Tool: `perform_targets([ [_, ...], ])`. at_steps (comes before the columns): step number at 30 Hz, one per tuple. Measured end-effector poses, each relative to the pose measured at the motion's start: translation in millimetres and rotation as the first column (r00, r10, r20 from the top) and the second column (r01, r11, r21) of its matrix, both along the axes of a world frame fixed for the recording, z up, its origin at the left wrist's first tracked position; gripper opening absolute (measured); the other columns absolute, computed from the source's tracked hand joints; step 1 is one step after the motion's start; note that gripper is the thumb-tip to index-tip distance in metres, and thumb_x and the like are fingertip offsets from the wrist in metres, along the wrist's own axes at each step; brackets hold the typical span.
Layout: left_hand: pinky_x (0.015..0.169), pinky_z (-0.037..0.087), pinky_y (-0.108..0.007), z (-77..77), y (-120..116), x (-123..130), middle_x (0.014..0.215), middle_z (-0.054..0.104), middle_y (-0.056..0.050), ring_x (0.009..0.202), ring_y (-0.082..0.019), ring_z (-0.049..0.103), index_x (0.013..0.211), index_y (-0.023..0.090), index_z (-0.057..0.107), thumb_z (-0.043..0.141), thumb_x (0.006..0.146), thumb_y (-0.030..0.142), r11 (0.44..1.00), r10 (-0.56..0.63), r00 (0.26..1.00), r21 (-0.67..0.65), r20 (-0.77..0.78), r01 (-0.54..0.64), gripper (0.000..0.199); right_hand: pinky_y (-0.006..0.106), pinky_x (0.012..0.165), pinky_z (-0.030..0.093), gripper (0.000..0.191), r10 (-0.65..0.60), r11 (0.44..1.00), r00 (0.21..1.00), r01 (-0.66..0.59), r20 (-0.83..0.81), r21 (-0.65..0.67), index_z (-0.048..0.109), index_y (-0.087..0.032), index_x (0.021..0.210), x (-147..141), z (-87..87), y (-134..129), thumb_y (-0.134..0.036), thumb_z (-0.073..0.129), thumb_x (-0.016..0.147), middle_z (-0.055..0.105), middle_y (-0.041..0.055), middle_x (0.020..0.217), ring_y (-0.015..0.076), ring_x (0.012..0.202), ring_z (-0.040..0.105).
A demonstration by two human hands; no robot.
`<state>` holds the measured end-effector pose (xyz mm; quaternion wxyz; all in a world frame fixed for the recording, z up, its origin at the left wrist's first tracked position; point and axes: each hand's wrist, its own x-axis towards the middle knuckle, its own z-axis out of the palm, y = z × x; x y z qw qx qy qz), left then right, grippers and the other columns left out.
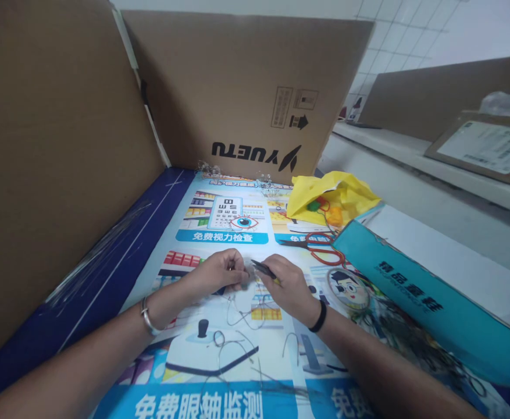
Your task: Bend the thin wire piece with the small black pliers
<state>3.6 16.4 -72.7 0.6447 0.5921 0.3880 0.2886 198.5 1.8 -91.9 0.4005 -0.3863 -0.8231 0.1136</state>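
Walled in behind by a cardboard panel, crowded at right by a blue box, with a yellow bag and red-handled scissors just beyond the right hand, and loose wires strewn nearer across the printed sheet. Gripping pliers in that right hand, over the sheet, handles mostly hidden by the palm. Pinching a small dark item, too blurred to identify, in the left hand. Pointing the pliers leftward and slightly away, long axis slanting toward the left fingertips.
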Motion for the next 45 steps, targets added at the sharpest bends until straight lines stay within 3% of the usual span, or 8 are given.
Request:
perform_targets([
  [6, 0.043, 0.034, -0.020, 4.0, -2, 3, 0.064, 0.056, 0.005, 0.049, -0.008, 0.052, 0.090, 0.019, 0.042, 0.066, 0.068, 0.027, 0.999, 0.040, 0.999, -0.033, -0.005, -0.040, 0.033, 0.025, 0.062, 0.040, 0.008, -0.003, 0.998, 1.000, 0.001, -0.023, -0.064, 0.053, -0.018, 0.077, -2, 5.0, -1, -0.022, 0.050, 0.083, 0.051, 0.0012, 0.071, 0.0126, 0.068, 0.049],
  [12, 0.042, 0.030, -0.018, 3.7, -4, 2, 0.061, 0.054, 0.004, 0.047, -0.005, 0.047, 0.078, 0.016, 0.048, 0.064, 0.069, 0.025, 1.000, -0.027, 0.999, -0.002, -0.032, 0.027, 0.020, 0.023, 0.058, 0.038, 0.016, -0.005, 0.995, 1.000, 0.002, -0.031, -0.096, 0.051, -0.019, 0.070, -3, 9.2, -1, -0.028, 0.050, 0.084, 0.049, -0.0006, 0.066, 0.0112, 0.063, 0.047],
  [17, 0.036, 0.026, -0.017, 9.2, -7, 5, 0.051, 0.052, 0.006, 0.036, -0.003, 0.038, 0.078, 0.017, 0.047, 0.062, 0.071, 0.026, 1.000, -0.014, 0.997, -0.004, -0.074, 0.013, 0.019, 0.023, 0.055, 0.037, 0.021, 0.008, 0.993, 0.999, -0.012, -0.032, -0.122, 0.049, -0.019, 0.066, -5, 11.4, -2, -0.030, 0.050, 0.084, 0.048, -0.0011, 0.064, 0.0107, 0.060, 0.047],
  [23, 0.035, 0.027, -0.017, 12.6, -10, 6, 0.048, 0.052, 0.007, 0.035, -0.004, 0.039, 0.076, 0.018, 0.046, 0.063, 0.072, 0.027, 1.000, 0.012, 0.995, -0.010, -0.099, -0.013, 0.020, 0.022, 0.055, 0.036, 0.025, 0.021, 0.979, 0.998, -0.032, -0.058, -0.200, 0.049, -0.019, 0.064, -6, 14.7, -3, -0.034, 0.050, 0.084, 0.048, -0.0018, 0.062, 0.0099, 0.059, 0.046],
  [29, 0.035, 0.026, -0.018, 13.4, -10, 7, 0.047, 0.046, 0.008, 0.035, -0.004, 0.037, 0.075, 0.018, 0.045, 0.063, 0.072, 0.024, 1.000, 0.012, 0.996, 0.015, -0.090, -0.011, 0.019, 0.021, 0.052, 0.034, 0.029, 0.026, 0.937, 0.996, -0.052, -0.080, -0.346, 0.049, -0.018, 0.064, -6, 20.4, -4, -0.039, 0.050, 0.083, 0.046, -0.0030, 0.060, 0.0091, 0.058, 0.043],
  [35, 0.036, 0.026, -0.018, 8.7, -9, 7, 0.051, 0.044, 0.008, 0.036, -0.003, 0.037, 0.074, 0.018, 0.047, 0.061, 0.072, 0.023, 0.998, 0.038, 0.997, 0.042, -0.069, -0.035, 0.015, 0.019, 0.050, 0.033, 0.027, 0.052, 0.850, 0.990, -0.112, -0.130, -0.514, 0.055, -0.016, 0.066, -4, 29.4, -3, -0.039, 0.054, 0.080, 0.048, -0.0041, 0.059, 0.0084, 0.056, 0.043],
  [41, 0.037, 0.025, -0.019, 8.5, -10, 7, 0.050, 0.044, 0.008, 0.037, -0.004, 0.036, 0.074, 0.019, 0.047, 0.058, 0.069, 0.016, 0.997, 0.056, 0.994, 0.053, -0.094, -0.052, 0.012, 0.022, 0.058, 0.040, 0.012, -0.067, 0.906, 0.990, 0.007, -0.127, -0.424, 0.061, -0.018, 0.073, -5, 20.5, -4, -0.027, 0.056, 0.078, 0.059, -0.0024, 0.066, 0.0111, 0.062, 0.052],
  [45, 0.038, 0.025, -0.019, 8.1, -11, 8, 0.052, 0.045, 0.007, 0.040, -0.004, 0.036, 0.072, 0.018, 0.047, 0.056, 0.065, 0.011, 0.997, 0.063, 0.994, 0.052, -0.090, -0.059, 0.013, 0.023, 0.060, 0.042, 0.006, -0.066, 0.917, 0.991, 0.015, -0.114, -0.398, 0.061, -0.018, 0.075, -6, 18.4, -6, -0.023, 0.057, 0.076, 0.060, -0.0016, 0.068, 0.0119, 0.064, 0.054],
])
